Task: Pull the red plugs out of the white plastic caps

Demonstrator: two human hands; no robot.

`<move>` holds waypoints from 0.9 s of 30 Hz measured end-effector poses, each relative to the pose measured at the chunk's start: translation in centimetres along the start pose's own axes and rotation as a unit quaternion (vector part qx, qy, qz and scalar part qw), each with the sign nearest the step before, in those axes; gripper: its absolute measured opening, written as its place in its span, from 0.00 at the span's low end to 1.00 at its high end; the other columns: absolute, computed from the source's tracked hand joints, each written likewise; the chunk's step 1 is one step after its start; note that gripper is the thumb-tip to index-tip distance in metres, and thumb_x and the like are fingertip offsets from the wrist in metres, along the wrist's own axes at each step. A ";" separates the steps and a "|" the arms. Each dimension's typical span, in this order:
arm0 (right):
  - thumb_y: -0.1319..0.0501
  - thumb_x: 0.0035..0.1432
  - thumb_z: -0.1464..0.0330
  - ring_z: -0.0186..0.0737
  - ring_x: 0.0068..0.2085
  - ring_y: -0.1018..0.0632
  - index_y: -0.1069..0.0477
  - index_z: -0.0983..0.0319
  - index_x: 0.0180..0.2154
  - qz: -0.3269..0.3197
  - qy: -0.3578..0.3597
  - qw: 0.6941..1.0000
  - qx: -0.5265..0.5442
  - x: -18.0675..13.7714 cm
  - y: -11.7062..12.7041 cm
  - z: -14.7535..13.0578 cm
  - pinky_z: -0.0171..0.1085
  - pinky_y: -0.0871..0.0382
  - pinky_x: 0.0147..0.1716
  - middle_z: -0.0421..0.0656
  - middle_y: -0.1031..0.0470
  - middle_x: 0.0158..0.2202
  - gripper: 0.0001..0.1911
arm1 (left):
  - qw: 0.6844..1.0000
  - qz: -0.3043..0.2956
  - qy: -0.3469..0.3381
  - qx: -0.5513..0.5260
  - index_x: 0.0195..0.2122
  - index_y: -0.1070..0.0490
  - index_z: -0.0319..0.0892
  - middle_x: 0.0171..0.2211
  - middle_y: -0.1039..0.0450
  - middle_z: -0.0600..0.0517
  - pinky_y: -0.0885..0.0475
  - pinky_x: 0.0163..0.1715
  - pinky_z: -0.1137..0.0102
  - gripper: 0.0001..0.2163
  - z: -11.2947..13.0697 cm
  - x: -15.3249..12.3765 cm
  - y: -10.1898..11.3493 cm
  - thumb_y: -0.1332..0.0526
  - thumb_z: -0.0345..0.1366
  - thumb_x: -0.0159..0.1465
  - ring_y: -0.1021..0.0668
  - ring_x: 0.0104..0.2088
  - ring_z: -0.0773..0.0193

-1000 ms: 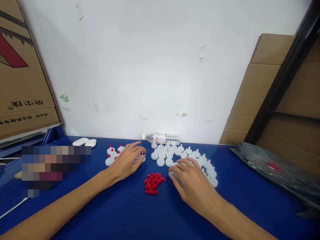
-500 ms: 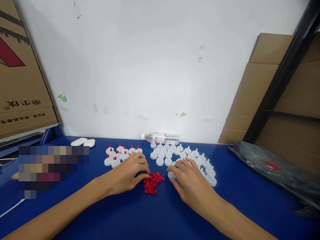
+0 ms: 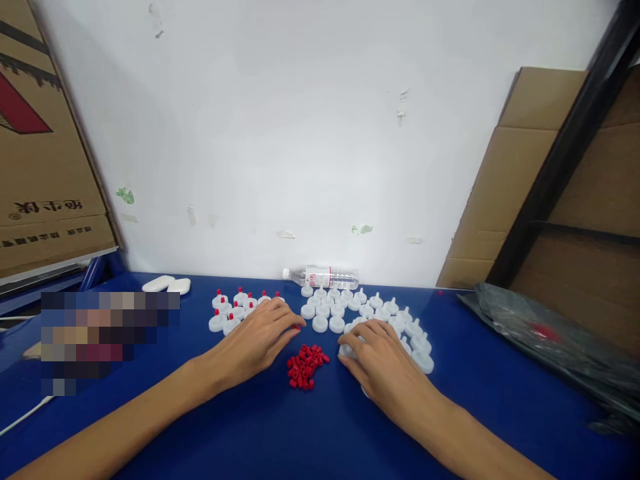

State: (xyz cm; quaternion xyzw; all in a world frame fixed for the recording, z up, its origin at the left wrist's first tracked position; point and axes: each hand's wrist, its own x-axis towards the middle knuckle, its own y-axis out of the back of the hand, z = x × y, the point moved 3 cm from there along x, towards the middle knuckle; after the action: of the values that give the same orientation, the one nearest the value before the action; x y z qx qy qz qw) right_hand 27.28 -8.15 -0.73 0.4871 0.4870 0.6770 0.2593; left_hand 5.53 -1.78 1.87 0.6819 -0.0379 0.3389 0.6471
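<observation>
On the blue table my left hand lies just left of a small pile of red caps. Its fingers are pressed together, with a speck of red at the tips. My right hand sits right of the pile, fingers curled over a white disc-shaped part. Behind my right hand lie several plain white parts. Behind my left hand stand several white parts with red tips.
A clear water bottle lies against the white wall behind the parts. Two white oblong objects rest at the back left. A black plastic bag covers the table's right side. Cardboard boxes stand at the left and right.
My left hand came back from the red-tipped parts to the red pile, then lifted slightly away with its fingertips pinched. My right hand stayed on the white part, shifting only slightly.
</observation>
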 end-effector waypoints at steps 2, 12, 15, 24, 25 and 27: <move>0.39 0.66 0.70 0.53 0.44 0.23 0.24 0.60 0.42 0.001 0.000 1.000 -0.002 0.0 -0.1 0.0 0.54 0.30 0.47 0.48 0.24 0.38 0.05 | 1.000 0.019 -0.016 0.001 0.53 0.28 0.44 0.40 0.24 0.48 0.30 0.44 0.63 0.12 0.3 0.0 0.0 0.46 0.28 0.73 0.27 0.42 0.58; 0.41 0.67 0.69 0.48 0.43 0.19 0.38 0.54 0.59 0.085 -0.008 0.989 0.118 -0.2 1.8 -0.7 0.47 0.22 0.40 0.46 0.23 0.47 0.20 | 0.994 0.105 -0.022 -0.025 0.47 0.26 0.43 0.40 0.22 0.48 0.28 0.47 0.59 0.07 1.4 0.0 0.5 0.43 0.29 0.72 0.26 0.44 0.57; 0.41 0.67 0.70 0.49 0.49 0.21 0.41 0.54 0.61 0.086 0.005 0.983 0.159 -0.4 2.2 -1.2 0.49 0.23 0.45 0.47 0.24 0.50 0.23 | 0.987 0.143 -0.013 -0.069 0.47 0.25 0.43 0.41 0.21 0.48 0.27 0.49 0.60 0.07 2.1 -0.1 0.4 0.40 0.29 0.71 0.24 0.46 0.57; 0.42 0.69 0.70 0.49 0.48 0.23 0.45 0.57 0.64 0.077 0.067 0.982 0.162 -0.3 2.6 -2.0 0.51 0.24 0.47 0.48 0.24 0.48 0.25 | 0.979 0.135 -0.018 -0.152 0.47 0.25 0.45 0.41 0.19 0.52 0.26 0.52 0.64 0.09 3.9 -0.1 -0.1 0.39 0.25 0.69 0.23 0.51 0.60; 0.42 0.69 0.70 0.49 0.49 0.23 0.45 0.57 0.64 0.083 0.066 0.981 0.160 -0.3 2.6 -2.0 0.51 0.24 0.48 0.48 0.24 0.49 0.25 | 0.979 0.139 -0.013 -0.151 0.47 0.25 0.45 0.42 0.19 0.52 0.26 0.52 0.64 0.10 3.8 -0.1 -0.1 0.39 0.25 0.69 0.23 0.51 0.60; 0.42 0.70 0.70 0.49 0.50 0.23 0.45 0.56 0.64 0.100 0.063 0.980 0.163 -0.4 2.7 -2.0 0.51 0.25 0.49 0.48 0.24 0.50 0.25 | 0.978 0.146 -0.001 -0.149 0.48 0.25 0.45 0.42 0.19 0.52 0.26 0.52 0.64 0.10 3.6 -0.2 -0.1 0.39 0.25 0.69 0.23 0.52 0.60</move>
State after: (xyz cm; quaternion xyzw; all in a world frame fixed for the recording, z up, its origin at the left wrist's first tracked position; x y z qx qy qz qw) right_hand 25.90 -10.33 1.46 0.5253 0.5552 0.6403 0.0765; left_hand 6.93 -5.06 1.90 0.5651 -0.1878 0.4195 0.6851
